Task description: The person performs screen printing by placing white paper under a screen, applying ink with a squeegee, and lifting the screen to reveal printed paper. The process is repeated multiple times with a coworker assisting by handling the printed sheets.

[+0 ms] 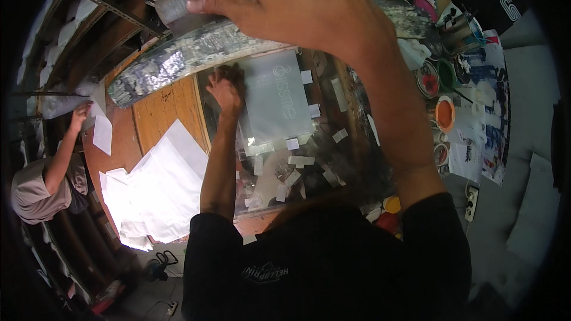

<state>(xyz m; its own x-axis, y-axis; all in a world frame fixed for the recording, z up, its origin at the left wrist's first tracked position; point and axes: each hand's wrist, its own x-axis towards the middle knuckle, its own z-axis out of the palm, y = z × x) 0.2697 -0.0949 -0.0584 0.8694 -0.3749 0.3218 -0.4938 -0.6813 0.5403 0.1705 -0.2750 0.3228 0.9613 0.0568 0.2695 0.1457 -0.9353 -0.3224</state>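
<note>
Close to the camera, my right hand (309,9) is closed with its thumb on a grey, ink-worn squeegee (199,9); its other fingers are mostly out of sight. Just below that hand, the thick edge of a screen-printing frame (184,56), crusted with dried ink, stands raised over the table. My left hand (226,92) reaches under the frame to the left edge of a translucent grey sheet (273,98) with pale lettering. Its fingers look apart, though shadow darkens the tips. The sheet lies flat, with small white tabs (314,110) along its right side.
A heap of white sheets (157,187) lies left of my left forearm. Another person's hand (80,116) holds a white sheet (102,134) at far left, beside shelving (107,3). Open ink tubs (444,113) line the right side. Scraps of tape (291,177) litter the near table.
</note>
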